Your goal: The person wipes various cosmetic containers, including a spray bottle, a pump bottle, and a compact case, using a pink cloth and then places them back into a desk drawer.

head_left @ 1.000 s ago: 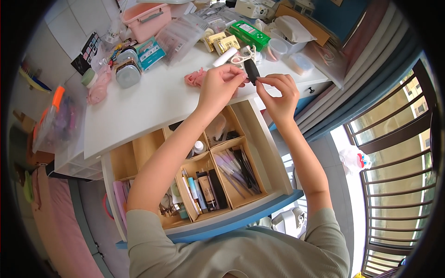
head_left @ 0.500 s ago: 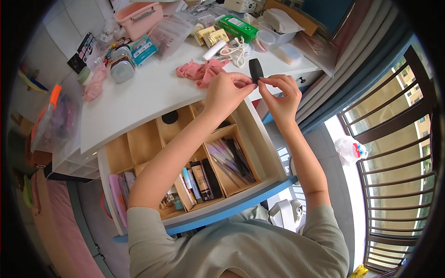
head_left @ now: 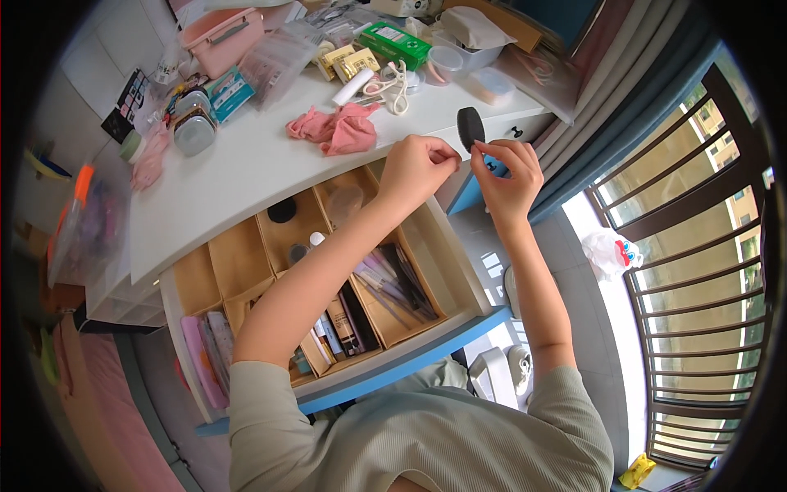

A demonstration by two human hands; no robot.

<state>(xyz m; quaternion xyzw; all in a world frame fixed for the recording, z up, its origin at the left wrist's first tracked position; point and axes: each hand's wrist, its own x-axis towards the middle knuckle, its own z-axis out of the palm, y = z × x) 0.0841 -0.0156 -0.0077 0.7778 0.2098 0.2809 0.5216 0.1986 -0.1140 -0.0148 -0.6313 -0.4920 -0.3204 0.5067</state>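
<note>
My right hand pinches the lower edge of a flat, round black disc, possibly a compact, raised above the drawer's right side. Beside it, my left hand is closed in a pinch, apart from the disc; whatever its fingers hold, if anything, is hidden. Beneath my arms is a pulled-out drawer with brown cardboard dividers. Thin brushes or pencils lie in its right section, and a beige cosmetic tube stands nearer the middle. Another round black disc lies in a back compartment.
On the white desk lies a crumpled pink cloth. Behind it are a green box, a white cable, a pink bin and a clear jar. Curtains and a barred window stand at right.
My left hand has come away from the black disc, which stays in my right hand and now shows more of its round face. The view has shifted slightly, moving the desk leftward.
</note>
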